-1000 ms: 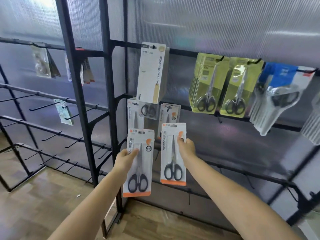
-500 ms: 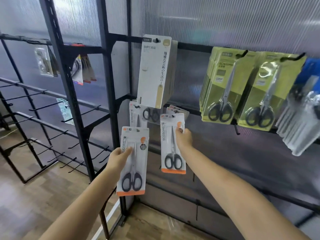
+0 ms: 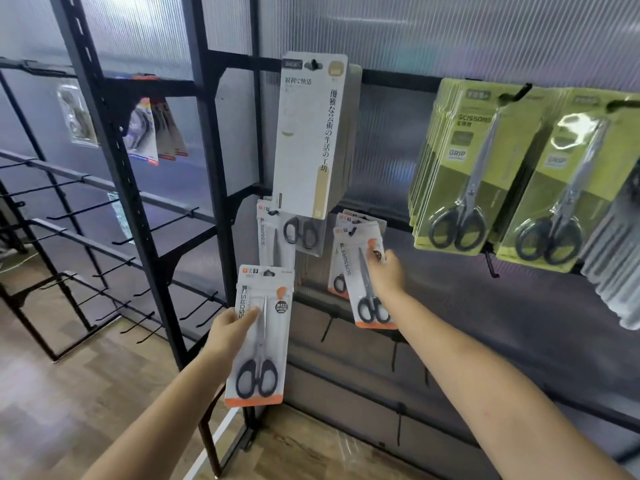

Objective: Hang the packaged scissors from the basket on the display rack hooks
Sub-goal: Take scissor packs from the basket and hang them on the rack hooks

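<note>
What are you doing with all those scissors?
A person is hanging packs of scissors on a black display rack. The right hand holds a white-and-orange scissors pack up at a hook, where a few matching packs already hang. The left hand grips another white-and-orange pack lower down, not on any hook yet. Yellow-green scissors packs already hang to the right.

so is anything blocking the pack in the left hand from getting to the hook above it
Nothing visible. The scissors pack in the left hand sits just below the hook, which already holds one pack.
</note>
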